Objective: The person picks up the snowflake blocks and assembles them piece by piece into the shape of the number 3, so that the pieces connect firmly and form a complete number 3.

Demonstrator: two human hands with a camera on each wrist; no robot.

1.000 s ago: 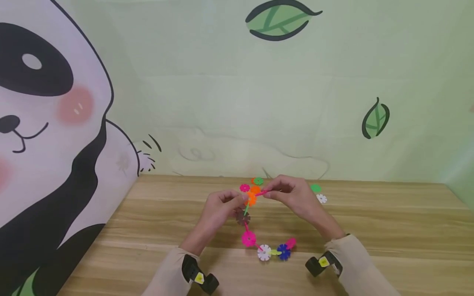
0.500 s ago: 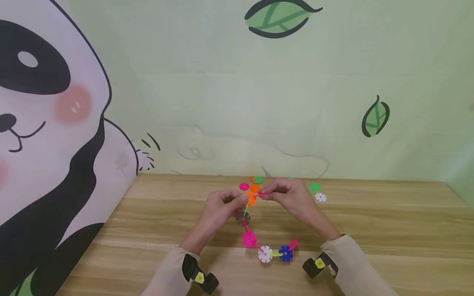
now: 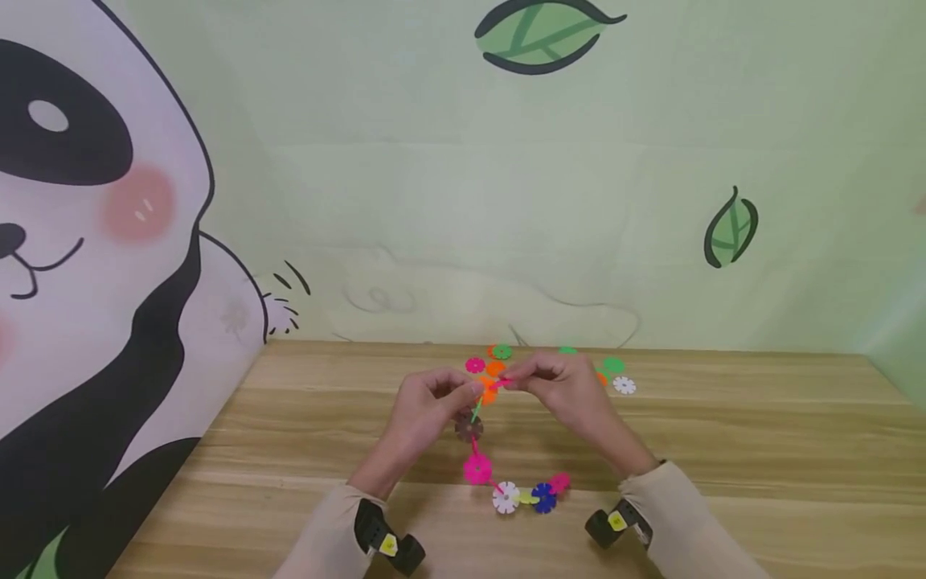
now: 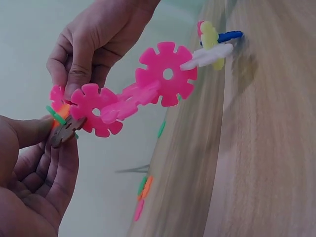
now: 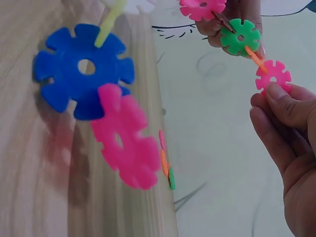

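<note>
Chain [image 3: 477, 468] of notched discs held up over the middle of the wooden table [image 3: 289, 434], running down toward the person, lower stretch bending to the right. Right hand [image 3: 575, 390]: pinching the end pink [image 5: 282, 73] between thumb and fingers, thumb on its face, just beside the left fingertips. Left hand [image 3: 430, 406]: pinching the chain around the orange disc [image 3: 489, 394] and green disc [image 5: 249, 35]; cannot tell which of the two takes the grip. Orange disc touches the end pink; whether slotted fully, unclear. Order downward from there: orange, green, brown disc [image 3: 463, 429], three pinks [image 4: 180, 88], white disc [image 3: 510, 502], yellow disc [image 3: 526, 498], blue disc [image 3: 538, 500], tail pink [image 3: 560, 482], neighbours set at angles to each other. Cannot tell whether the blue disc rests on the wood or hangs just over it. Loose pieces beyond the hands, toward the far edge: loose pink [image 3: 470, 366], loose orange [image 3: 495, 367] near it, green-and-orange pair [image 3: 503, 352] overlapping behind. Past the right hand: far green [image 3: 567, 351], right green [image 3: 613, 365], orange sliver [image 3: 602, 379] partly hidden, loose white [image 3: 629, 385]. Black camera on each wrist, pale sleeves [image 3: 329, 531]. Backdrop [image 3: 405, 177] pale green: large panda [image 3: 155, 96] at left, upper leaf [image 3: 538, 36], smaller leaf [image 3: 731, 229] to the right.
</note>
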